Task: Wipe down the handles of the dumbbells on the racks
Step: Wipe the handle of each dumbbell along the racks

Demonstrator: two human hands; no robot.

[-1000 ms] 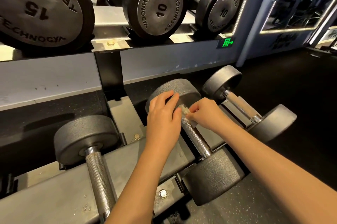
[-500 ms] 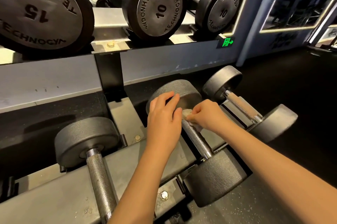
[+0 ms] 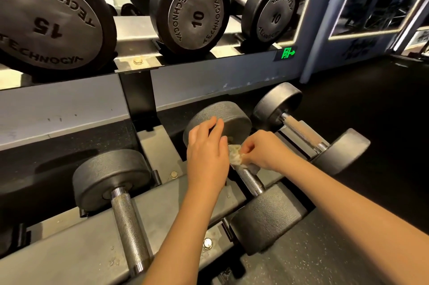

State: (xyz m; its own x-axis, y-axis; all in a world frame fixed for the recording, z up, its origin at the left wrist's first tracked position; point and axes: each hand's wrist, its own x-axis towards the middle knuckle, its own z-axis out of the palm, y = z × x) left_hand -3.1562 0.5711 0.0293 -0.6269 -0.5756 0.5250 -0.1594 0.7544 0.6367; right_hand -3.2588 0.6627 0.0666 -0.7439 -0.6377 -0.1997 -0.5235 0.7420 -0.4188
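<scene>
Middle dumbbell (image 3: 253, 182) on lower rack (image 3: 76, 259), between two neighbours. Right hand (image 3: 262, 151) pinched shut on crumpled wipe (image 3: 235, 155) against the handle's far end. Left hand (image 3: 206, 157) beside it, fingers loosely spread, covering that end. Above: 10 and 15 weights.

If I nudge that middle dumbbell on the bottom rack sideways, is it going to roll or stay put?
Probably stays put: the middle dumbbell sits with its heads dropped into gaps in the lower rack, so the rails likely block sideways rolling. It looks solid, thick-headed metal, so likely heavy for its size. The knurled handle should grip well, not slip, under the wipe.
</scene>
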